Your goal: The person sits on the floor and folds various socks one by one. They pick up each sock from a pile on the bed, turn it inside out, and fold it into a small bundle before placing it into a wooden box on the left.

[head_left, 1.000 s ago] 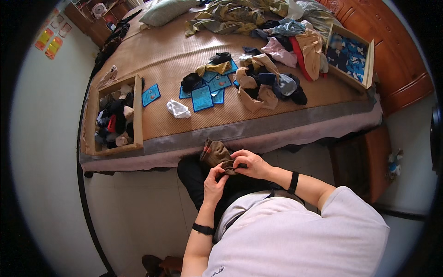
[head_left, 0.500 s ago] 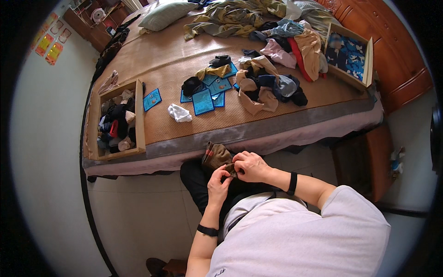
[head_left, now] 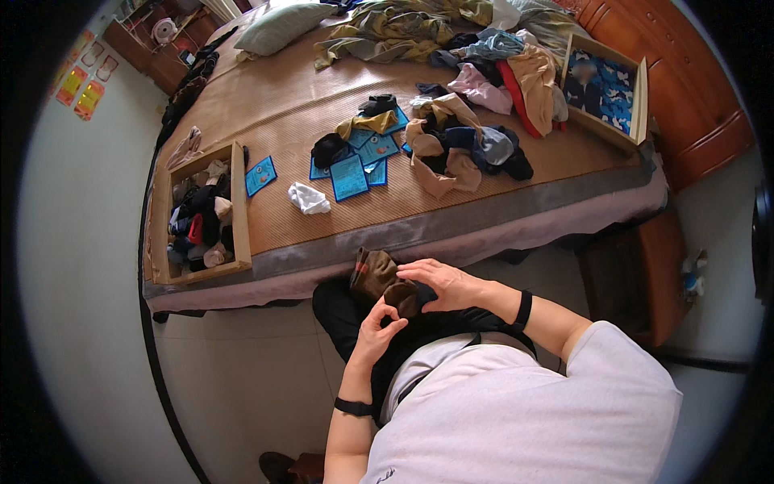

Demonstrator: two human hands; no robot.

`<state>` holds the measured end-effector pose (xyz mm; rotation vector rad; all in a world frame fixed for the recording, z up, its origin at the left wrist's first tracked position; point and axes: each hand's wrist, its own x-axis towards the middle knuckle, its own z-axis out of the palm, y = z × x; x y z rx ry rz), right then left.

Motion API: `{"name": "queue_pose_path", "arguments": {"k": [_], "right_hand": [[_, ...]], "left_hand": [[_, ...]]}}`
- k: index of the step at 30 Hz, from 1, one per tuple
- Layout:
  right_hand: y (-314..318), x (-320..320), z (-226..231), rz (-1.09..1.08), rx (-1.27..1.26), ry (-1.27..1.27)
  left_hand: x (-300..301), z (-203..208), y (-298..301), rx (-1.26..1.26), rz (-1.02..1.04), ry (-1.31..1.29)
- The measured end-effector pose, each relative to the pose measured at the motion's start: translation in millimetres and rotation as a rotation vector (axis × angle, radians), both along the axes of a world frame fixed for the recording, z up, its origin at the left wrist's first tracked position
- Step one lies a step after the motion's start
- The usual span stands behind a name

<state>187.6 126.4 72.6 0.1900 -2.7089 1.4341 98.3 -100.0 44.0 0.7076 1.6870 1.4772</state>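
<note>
On my dark-trousered lap, close to the bed's front edge, lies a bunched brown garment with a reddish stripe on its left side. Its exact kind cannot be made out. My left hand is closed in a pinch at the garment's near edge, thumb and forefinger curled together. My right hand rests along the cloth's right side with fingers stretched out and thumb apart. Part of the garment is hidden by the fingers.
The bed holds a wooden drawer of socks and small clothes, blue flat packets, a white cloth and clothing heaps. Another wooden drawer has blue patterned cloth inside. A brown wooden stool stands at right.
My right hand has opened from a pinch and shifted slightly right, fingers now spread on the garment. The left hand still pinches, a little lower. The garment's near part shows more.
</note>
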Motion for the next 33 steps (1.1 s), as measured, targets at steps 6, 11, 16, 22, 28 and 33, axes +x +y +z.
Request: {"name": "queue_pose_path", "arguments": {"k": [6, 11, 16, 22, 28, 33], "right_hand": [[-13.5, -3.4, -34.1, -0.047, 0.046, 0.121], [-11.6, -4.2, -33.3, -0.098, -0.074, 0.024], [-9.8, -7.7, -36.0, -0.102, -0.114, -0.008], [-9.6, -6.9, -33.2, -0.009, -0.406, -0.169], [-13.7, -9.5, -32.6, 0.004, -0.111, -0.114], [-12.4, -13.3, -45.8, -0.050, -0.183, -0.175]], "left_hand": [[8.0, -5.8, 4.2, 0.005, 0.026, 0.013], [16.1, 9.8, 10.7, -0.149, 0.103, 0.379], [13.9, -5.0, 18.8, -0.159, 0.248, 0.318], [3.4, -10.4, 10.3, -0.037, 0.179, -0.141], [2.0, 11.7, 12.9, 0.024, 0.112, -0.138], [2.8, -2.3, 8.8, 0.030, 0.229, -0.326]]}}
